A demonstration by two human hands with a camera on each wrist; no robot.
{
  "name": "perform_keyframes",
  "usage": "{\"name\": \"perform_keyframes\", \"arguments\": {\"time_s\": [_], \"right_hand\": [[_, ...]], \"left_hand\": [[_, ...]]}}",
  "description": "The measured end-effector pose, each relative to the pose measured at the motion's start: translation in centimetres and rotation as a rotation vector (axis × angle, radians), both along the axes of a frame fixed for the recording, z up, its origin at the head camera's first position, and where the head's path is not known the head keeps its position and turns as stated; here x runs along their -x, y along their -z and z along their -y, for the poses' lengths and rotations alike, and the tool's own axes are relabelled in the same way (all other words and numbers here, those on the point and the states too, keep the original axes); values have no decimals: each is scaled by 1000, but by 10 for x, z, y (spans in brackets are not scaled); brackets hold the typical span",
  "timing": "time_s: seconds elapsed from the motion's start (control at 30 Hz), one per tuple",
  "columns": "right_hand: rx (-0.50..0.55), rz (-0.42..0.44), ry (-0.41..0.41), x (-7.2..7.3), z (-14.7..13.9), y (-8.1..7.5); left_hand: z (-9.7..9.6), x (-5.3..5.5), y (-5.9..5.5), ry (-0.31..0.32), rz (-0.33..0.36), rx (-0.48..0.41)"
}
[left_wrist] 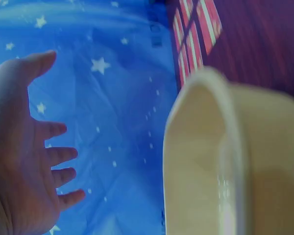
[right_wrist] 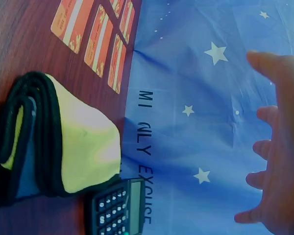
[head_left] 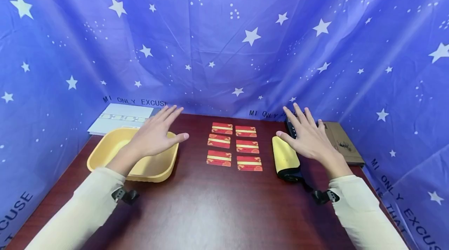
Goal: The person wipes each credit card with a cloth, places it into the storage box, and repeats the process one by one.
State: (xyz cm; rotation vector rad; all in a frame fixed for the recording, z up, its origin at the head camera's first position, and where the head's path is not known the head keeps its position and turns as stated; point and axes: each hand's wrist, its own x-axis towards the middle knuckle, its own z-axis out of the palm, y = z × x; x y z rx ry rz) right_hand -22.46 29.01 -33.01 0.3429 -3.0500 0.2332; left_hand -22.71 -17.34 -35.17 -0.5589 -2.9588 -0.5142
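Fingers spread, the left hand [head_left: 156, 133] hovers over a yellow plastic basin [head_left: 92, 160] and holds nothing. In the left wrist view the palm [left_wrist: 22, 156] is bare, with the basin's rim [left_wrist: 235, 132] beside it. On the right, the right hand [head_left: 310, 137] is raised with spread fingers, nearest a folded yellow cloth with dark edging [head_left: 285, 156]. A black calculator [right_wrist: 112, 210] lies by the cloth, partly hidden by that hand in the head view. Between the hands, several red cards with a pale stripe [head_left: 219, 141] lie flat in two columns.
A white box-like item [head_left: 119, 115] lies behind the basin at the back left. A brown box [head_left: 342, 143] stands at the right edge of the dark red wooden table [head_left: 210, 203]. Blue star-patterned curtains [head_left: 210, 28] enclose the back and both sides.
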Motion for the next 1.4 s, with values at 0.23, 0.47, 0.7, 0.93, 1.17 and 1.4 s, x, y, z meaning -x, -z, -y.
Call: {"name": "perform_keyframes", "arguments": {"time_s": [0.23,0.47,0.7,0.93,1.17,1.4], "right_hand": [[68,-12,-10,0,0,12],[134,-4,-30,1,0,33],[203,17,-13,4,-2,61],[260,43,12,3,-5,85],[298,65,28,1,-7,103],[290,102,69,-1,-9,114]], "left_hand": [[-27,-15,6,64,-4,-184],[-57,-26,25,62,75,-399],[-85,-32,43,71,115,-496],[-99,-32,74,47,177,-531],[-101,-25,100,-41,169,-441],[-104,-17,114,-116,177,-366]]}}
